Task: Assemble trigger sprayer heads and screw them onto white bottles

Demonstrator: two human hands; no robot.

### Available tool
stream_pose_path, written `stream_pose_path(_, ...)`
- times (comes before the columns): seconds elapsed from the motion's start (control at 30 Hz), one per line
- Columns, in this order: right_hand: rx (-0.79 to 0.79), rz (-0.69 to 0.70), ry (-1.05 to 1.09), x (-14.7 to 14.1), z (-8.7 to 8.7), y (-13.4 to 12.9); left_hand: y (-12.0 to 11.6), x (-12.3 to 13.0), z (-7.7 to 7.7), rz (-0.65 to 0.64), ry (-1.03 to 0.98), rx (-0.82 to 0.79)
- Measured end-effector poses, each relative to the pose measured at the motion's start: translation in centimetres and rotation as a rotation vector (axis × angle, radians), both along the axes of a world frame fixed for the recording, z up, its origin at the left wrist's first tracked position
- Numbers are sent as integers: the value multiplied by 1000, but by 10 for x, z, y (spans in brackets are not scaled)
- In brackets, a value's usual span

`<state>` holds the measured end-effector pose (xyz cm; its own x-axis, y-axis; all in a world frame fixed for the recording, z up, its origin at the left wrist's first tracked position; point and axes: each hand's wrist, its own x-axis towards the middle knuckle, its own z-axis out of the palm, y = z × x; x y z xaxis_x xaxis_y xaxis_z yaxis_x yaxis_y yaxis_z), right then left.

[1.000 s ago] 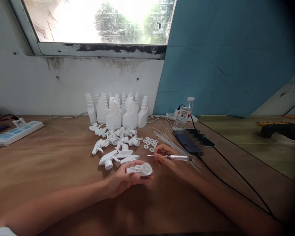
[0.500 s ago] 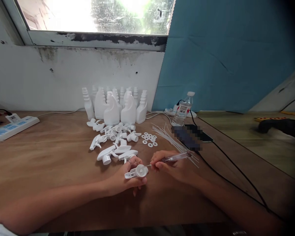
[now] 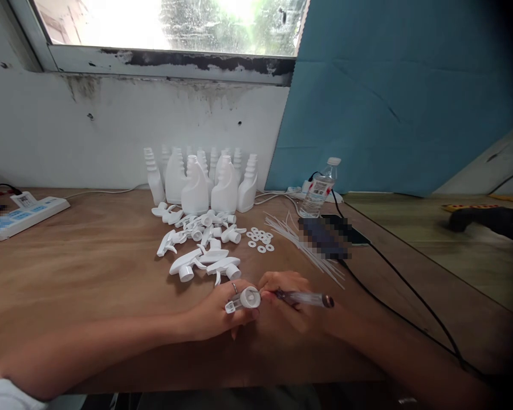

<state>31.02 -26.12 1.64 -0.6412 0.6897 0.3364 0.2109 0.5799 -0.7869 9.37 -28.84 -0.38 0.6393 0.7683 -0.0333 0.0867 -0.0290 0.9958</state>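
My left hand (image 3: 222,310) is closed round a white trigger sprayer head (image 3: 249,297), its round cap opening turned up toward me. A ring shows on one finger. My right hand (image 3: 288,299) grips a slim tool with a clear handle (image 3: 305,298) and a dark end, and its fingertips meet the cap's right edge. The tool's tip is hidden or too fine to make out. Just beyond my left hand lie several loose white sprayer heads (image 3: 186,265) in a pile. Several flat white ring washers (image 3: 261,249) lie to the right of that pile.
White spray bottles (image 3: 195,191) stand grouped against the wall. Thin white tubes (image 3: 301,245) lie beside a phone (image 3: 325,238) with black cables (image 3: 410,310). A clear water bottle (image 3: 316,196) stands behind them. A power strip (image 3: 34,216) is at the left.
Both hands have shifted slightly right, the sprayer head with the left. The tool's rear end has swung down toward me, and the right fingers are now closer to the cap.
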Motion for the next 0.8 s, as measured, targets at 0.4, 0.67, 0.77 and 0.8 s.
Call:
stream_pose_path(0.4,-479,83,334,-13,-10,6,4,-3,-2,-71,7,-32)
stream_pose_path(0.67,-679,231,355,-15,-15,15,5,-3,-1,-91,15,-62)
stream_pose_path(0.77,-595,216,268,-17,-8,12,5,-5,-2,-118,31,-51)
stream_pose_path(0.8,-584,212,258,-17,-5,10,5,-5,-1,-129,35,-59)
